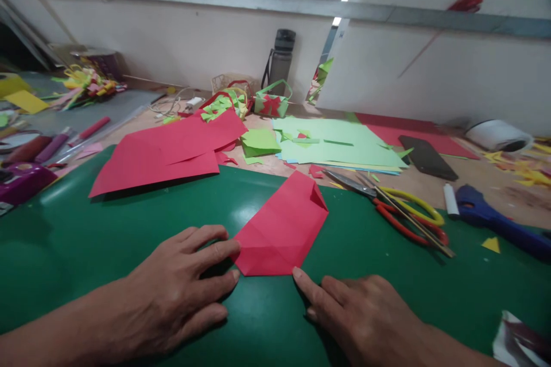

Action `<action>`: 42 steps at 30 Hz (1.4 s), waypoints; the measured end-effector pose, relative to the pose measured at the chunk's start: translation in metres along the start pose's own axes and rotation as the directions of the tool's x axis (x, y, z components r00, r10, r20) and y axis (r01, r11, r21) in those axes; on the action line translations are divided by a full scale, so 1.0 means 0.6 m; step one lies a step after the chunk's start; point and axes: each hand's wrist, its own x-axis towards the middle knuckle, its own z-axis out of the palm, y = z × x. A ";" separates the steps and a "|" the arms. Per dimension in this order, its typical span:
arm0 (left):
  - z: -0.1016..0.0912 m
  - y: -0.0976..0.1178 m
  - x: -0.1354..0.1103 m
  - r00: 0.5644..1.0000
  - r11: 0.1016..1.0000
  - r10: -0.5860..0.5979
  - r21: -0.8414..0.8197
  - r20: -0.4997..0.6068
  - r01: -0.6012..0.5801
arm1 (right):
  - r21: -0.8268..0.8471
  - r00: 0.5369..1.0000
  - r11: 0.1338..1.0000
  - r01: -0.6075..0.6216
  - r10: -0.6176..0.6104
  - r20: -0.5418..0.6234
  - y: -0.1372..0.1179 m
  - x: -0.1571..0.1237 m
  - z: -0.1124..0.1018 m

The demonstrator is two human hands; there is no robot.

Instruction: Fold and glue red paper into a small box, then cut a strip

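Left hand (189,287) lies loose and spread, grasping nothing, a fingertip touching the left corner of a folded red paper (279,235). Right hand (361,309) rests its extended index fingertip at the paper's near right corner; its other fingers curl under, so whether they clasp anything cannot be told. The paper lies on a green mat (150,212), its tip at the mat's far edge. Scissors (379,203) cross that edge, partly hidden by thin sticks (415,221). Both forearms are cut off.
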 end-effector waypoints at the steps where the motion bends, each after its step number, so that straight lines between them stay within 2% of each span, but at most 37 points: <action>1: -0.001 0.000 -0.002 1.000 1.000 0.005 0.001 -0.008 -0.005 | 0.001 1.000 1.000 -0.001 0.001 0.019 0.000 0.001 -0.001; 4: -0.003 0.005 0.007 0.997 1.000 0.029 0.001 -0.076 -0.029 | 0.017 0.999 1.000 0.011 -0.011 0.041 0.000 0.003 -0.001; 6: 0.000 0.012 0.029 0.996 0.998 0.055 0.003 -0.076 -0.055 | 0.029 0.999 0.999 0.021 -0.022 0.026 0.000 0.004 0.000; 10: 0.012 0.025 0.083 0.986 0.993 0.114 -0.048 0.119 -0.109 | 0.010 1.000 1.000 0.018 -0.018 0.021 -0.003 0.004 0.000; 13: 0.015 0.028 0.099 0.977 0.992 0.120 -0.063 0.178 -0.111 | -0.023 0.999 1.000 -0.009 0.010 0.051 -0.007 0.001 -0.004; 16: 0.012 0.029 0.089 0.984 0.995 0.092 -0.045 0.155 -0.086 | -0.051 0.999 0.999 -0.018 0.021 0.048 -0.008 -0.003 -0.005; 20: 0.005 0.026 0.064 0.999 0.999 0.042 -0.031 0.033 -0.041 | -0.060 1.000 0.998 -0.009 0.010 0.023 -0.005 -0.006 0.000; 23: 0.005 0.021 0.046 1.000 0.999 0.023 -0.035 -0.019 -0.023 | -0.052 1.000 0.999 -0.007 0.007 0.009 -0.005 -0.007 0.003; 29: 0.027 0.029 0.036 0.992 0.999 -0.035 0.028 -0.118 0.039 | -0.065 0.993 0.997 -0.028 0.035 0.114 -0.011 0.000 0.005; 31: 0.032 0.040 0.046 0.997 0.999 -0.011 0.041 -0.081 0.015 | -0.075 0.991 0.997 -0.024 0.034 0.130 -0.014 0.006 0.006; 34: 0.033 0.058 0.062 0.996 1.000 -0.024 0.001 0.091 0.024 | -0.077 0.988 0.996 -0.054 0.065 0.139 -0.022 0.015 0.000; 36: 0.032 0.063 0.066 0.987 0.998 -0.029 -0.050 0.155 0.037 | -0.067 0.986 0.995 -0.079 0.088 0.139 -0.028 0.020 -0.006; 39: 0.032 0.057 0.062 0.993 0.993 -0.020 -0.115 0.113 0.033 | -0.025 0.986 0.993 -0.119 0.121 0.114 -0.031 0.022 -0.009; 42: 0.028 0.033 0.061 0.997 0.987 0.045 -0.156 0.065 -0.034 | 0.042 0.979 0.978 -0.204 0.205 -0.010 -0.024 0.020 -0.008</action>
